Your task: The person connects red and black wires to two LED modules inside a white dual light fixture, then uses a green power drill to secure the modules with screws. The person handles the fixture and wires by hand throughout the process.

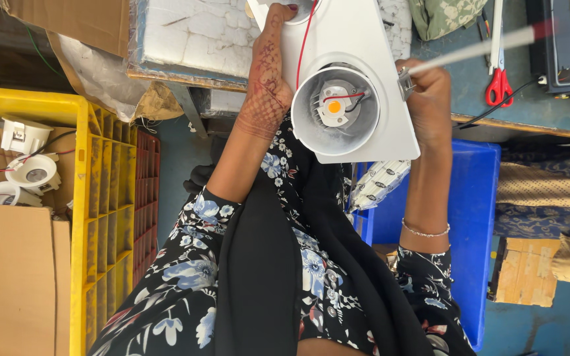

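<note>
While the left hand (268,79) grips the white light fitting (344,99) at upper centre of the frame, the right hand (430,99) is closed around a thin screwdriver (483,46) at its edge.

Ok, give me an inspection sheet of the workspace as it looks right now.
Surface: blue-grey bench, partly covered.
Job's things: white light fitting, round housing facing the camera, orange-centred chip inside.
Clutter: red-handled scissors; white foam block; cardboard.
Grippers: left hand holds the fitting's left edge; right hand grips a thin white rod at its right edge.
Cables: red wire runs into the housing; black cable on the bench.
Surroundings: yellow crate holding round white fittings; blue bin.
</note>
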